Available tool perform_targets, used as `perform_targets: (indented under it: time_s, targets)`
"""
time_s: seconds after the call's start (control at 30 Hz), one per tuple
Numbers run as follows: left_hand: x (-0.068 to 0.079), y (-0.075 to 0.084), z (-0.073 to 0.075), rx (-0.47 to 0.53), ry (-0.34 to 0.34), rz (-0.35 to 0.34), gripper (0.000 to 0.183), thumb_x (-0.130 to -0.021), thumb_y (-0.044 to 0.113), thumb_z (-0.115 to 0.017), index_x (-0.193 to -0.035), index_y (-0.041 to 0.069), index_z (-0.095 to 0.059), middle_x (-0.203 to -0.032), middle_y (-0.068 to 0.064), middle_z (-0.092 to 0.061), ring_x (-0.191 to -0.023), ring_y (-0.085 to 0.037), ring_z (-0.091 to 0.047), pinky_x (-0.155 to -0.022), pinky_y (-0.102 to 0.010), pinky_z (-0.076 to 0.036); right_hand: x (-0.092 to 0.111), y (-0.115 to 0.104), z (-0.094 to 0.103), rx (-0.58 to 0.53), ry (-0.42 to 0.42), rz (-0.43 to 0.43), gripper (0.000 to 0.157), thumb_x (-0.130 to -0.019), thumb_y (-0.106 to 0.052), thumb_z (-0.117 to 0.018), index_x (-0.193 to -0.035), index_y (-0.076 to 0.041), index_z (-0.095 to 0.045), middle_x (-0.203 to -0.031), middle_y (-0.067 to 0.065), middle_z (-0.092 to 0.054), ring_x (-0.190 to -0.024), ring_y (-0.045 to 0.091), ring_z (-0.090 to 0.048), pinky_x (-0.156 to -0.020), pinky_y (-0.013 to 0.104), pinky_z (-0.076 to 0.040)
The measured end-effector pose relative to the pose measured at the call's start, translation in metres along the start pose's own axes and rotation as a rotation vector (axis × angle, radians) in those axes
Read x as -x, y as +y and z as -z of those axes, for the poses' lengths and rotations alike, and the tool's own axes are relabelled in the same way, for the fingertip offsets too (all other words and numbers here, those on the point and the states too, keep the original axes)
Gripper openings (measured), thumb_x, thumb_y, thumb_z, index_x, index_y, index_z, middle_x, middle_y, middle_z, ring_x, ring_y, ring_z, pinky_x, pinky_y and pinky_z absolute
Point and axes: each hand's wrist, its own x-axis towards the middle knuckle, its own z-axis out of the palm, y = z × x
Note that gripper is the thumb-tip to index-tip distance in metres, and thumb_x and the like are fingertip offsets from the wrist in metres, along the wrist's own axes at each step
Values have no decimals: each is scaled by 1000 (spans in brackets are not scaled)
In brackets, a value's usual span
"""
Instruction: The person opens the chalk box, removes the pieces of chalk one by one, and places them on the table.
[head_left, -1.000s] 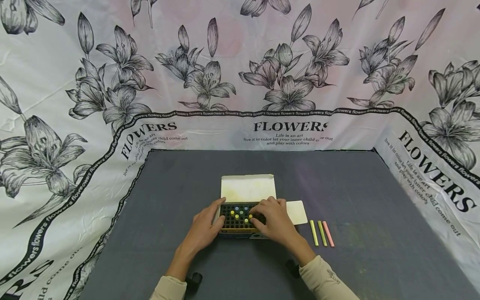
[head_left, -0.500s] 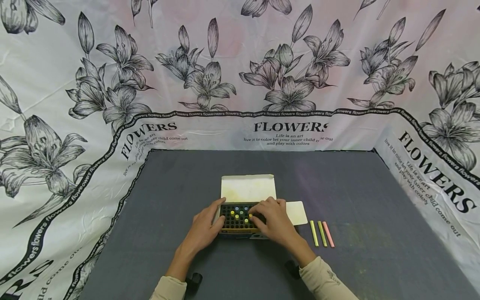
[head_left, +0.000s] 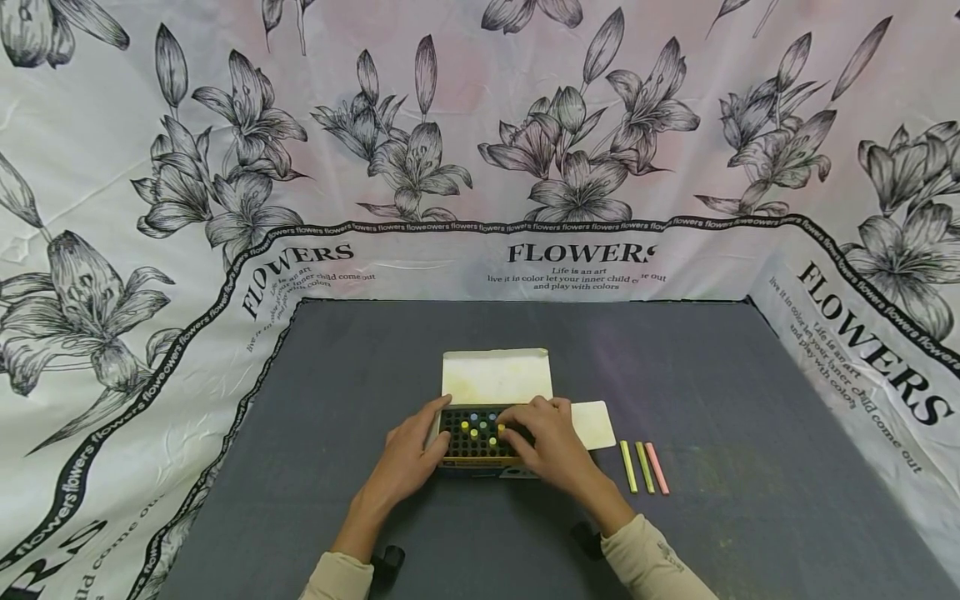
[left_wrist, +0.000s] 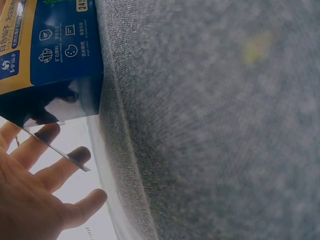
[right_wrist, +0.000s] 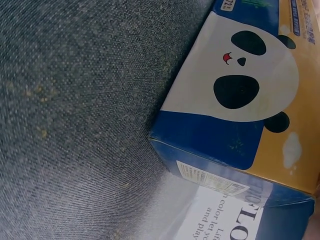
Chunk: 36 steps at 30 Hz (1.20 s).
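Observation:
In the head view an opened box of chalk (head_left: 480, 462) stands mid-table, its dark insert (head_left: 457, 450) full of round holes. Several yellow, blue and green chalk ends show in the holes. My right hand (head_left: 551, 437) is over the box's right part, thumb and index finger pinching a yellow chalk stick (head_left: 501, 428) at the insert. My left hand (head_left: 408, 446) rests at the box's left end, thumb at the near corner, index finger at the far one. In the left wrist view its fingers (left_wrist: 62, 170) are spread beside a side flap (left_wrist: 75, 162), fairly straight.
Two yellowish chalk sticks (head_left: 628, 467) and a pink one (head_left: 657, 468) lie right of the box. The white lid (head_left: 497, 375) stands up at the back, and a side flap (head_left: 594, 425) sticks out right. Flower-printed cloth (head_left: 420, 258) walls the grey table (head_left: 360, 358).
My right fingertips have shifted very slightly, and the yellow chalk end between them shows a little higher. The left hand, box and loose sticks stay as they were.

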Motion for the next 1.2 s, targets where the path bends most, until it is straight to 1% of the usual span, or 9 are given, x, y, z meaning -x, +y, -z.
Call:
perform_targets:
  time_s: [0.2, 0.33, 0.43, 0.53, 0.7, 0.87, 1.03, 1.2]
  targets:
    - [1, -1, 0, 7, -3, 0, 55, -103, 27, -54, -156, 29, -41, -83, 6, -55, -69, -9, -46, -88, -49, -40, 1, 0, 1, -40, 4, 1, 17, -91, -18, -76, -108, -17, -75, -99, -6, -73, -80, 8, -52, -91, 47, -34]
    - [1, -2, -1, 4, -6, -3, 55, -103, 28, -54, -156, 28, -41, -82, 6, -55, -69, -9, -46, -91, -52, -39, 1, 0, 2, -69, 34, 11, 17, -91, -15, -75, -108, -14, -73, -89, -8, -68, -77, 5, -47, -91, 45, -32]
    - [1, -2, -1, 6, -7, -2, 55, -103, 28, -54, -156, 28, -41, -83, 6, -55, -71, -9, -47, -93, -55, -39, 1, 1, 3, -80, 63, 31, 17, -91, -11, -75, -107, -14, -72, -85, -10, -66, -75, 4, -43, -90, 44, -31]
    - [1, -1, -1, 10, -6, 2, 55, -103, 28, -54, -156, 28, -41, -85, 6, -56, -72, -10, -47, -94, -56, -38, 0, 2, 4, -92, 83, 43, 16, -91, -9, -75, -106, -13, -72, -87, -10, -68, -75, 4, -42, -91, 44, -31]
    - [1, 0, -1, 5, -3, 6, 55, -103, 28, -54, -156, 29, -41, -88, 4, -57, -74, -10, -47, -94, -56, -38, 0, 2, 7, -104, 107, 42, 19, -91, -8, -75, -109, -10, -71, -91, -7, -68, -78, 6, -46, -92, 45, -31]
    - [0, 0, -1, 4, 0, 10, 55, -102, 28, -55, -156, 29, -42, -91, 4, -59, -75, -10, -48, -94, -56, -39, 0, 3, 8, -121, 132, 40, 20, -90, -7, -75, -110, -8, -70, -90, -5, -68, -80, 7, -49, -92, 46, -31]
    - [0, 0, -1, 11, -4, 12, 55, -103, 29, -54, -156, 30, -41, -89, 5, -58, -76, -10, -48, -96, -58, -38, 0, 3, 10, -146, 158, 26, 19, -90, -6, -74, -108, -8, -70, -92, -4, -69, -81, 8, -51, -92, 45, -29]
    - [0, -1, -1, 7, -4, 10, 55, -102, 28, -54, -156, 30, -41, -87, 5, -57, -73, -10, -48, -94, -56, -38, 1, 4, 15, -185, 184, 2, 20, -91, -2, -72, -110, -7, -69, -91, -4, -67, -82, 9, -51, -92, 43, -29]
